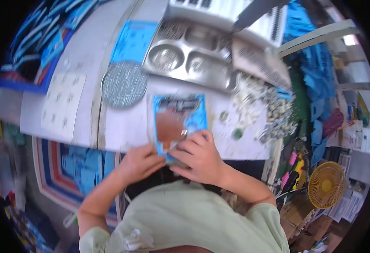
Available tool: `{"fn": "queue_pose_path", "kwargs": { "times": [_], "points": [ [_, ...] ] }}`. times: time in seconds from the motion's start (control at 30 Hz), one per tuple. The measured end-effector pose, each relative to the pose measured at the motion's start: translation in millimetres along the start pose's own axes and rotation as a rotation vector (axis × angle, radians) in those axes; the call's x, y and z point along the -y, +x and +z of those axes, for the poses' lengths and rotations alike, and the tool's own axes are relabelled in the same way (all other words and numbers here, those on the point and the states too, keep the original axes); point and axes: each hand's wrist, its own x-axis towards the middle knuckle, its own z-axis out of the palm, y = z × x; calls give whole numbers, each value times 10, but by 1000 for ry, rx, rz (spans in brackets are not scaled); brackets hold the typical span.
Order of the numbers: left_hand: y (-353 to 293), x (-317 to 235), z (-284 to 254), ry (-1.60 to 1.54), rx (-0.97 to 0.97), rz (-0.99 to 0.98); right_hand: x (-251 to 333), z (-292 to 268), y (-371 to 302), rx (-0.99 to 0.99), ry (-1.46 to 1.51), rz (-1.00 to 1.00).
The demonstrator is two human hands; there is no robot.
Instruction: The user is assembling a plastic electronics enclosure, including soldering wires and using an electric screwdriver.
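Blue panel (170, 125) lay on the white worktop (121, 126), right in front of the person, near end close to the front edge. Brown patch across its middle; dark parts, perhaps wires too, at the far end.

Left hand (143, 161) at the near left corner, fingers drawn narrow; could not tell whether they pinched or only touched. Right hand (199, 156) over the near right part, fingers curled and a little apart, tips on or just above the surface. Something small under them could not be ruled out; motion blur.

Step in hand, as judged: close two-handed fingerwork at the near end. Next move seemed to call for a steady corner on the left and small, light fingertip shifts on the right, clear of the dark parts.

Beyond the panel: steel tray (187, 46) with small parts in its compartments, grey disc (124, 84) to the left. Loose parts (273, 111) heaped to the right, well apart from both hands.
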Motion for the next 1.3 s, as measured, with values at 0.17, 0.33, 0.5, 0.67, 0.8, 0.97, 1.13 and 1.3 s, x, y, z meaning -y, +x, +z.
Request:
{"fn": "queue_pose_path", "kwargs": {
  "times": [0.17,0.33,0.5,0.67,0.8,0.97,1.13,1.3],
  "points": [
    [48,93,-146,4,61,64,-1362,-1305,310,-544,-117,349],
    [139,131,-199,-33,104,56,-2836,-2402,1199,-811,-800,159],
    [90,115,-177,-48,77,13,-3344,-2606,1483,-768,-1003,58],
    [41,71,-193,-30,67,-36,-3465,-2645,1557,-634,-991,-57],
    [111,46,-232,-52,108,-77,-3745,-3029,1478,-376,-1180,0],
    [123,34,-236,-97,99,-83,-2745,-2995,1271,-702,-428,126],
    [53,2,-173,-94,61,-128,-917,-1593,150,-330,167,268],
    [109,3,-196,-115,89,-110,-465,-246,-123,-34,128,-9]
  ]
}}
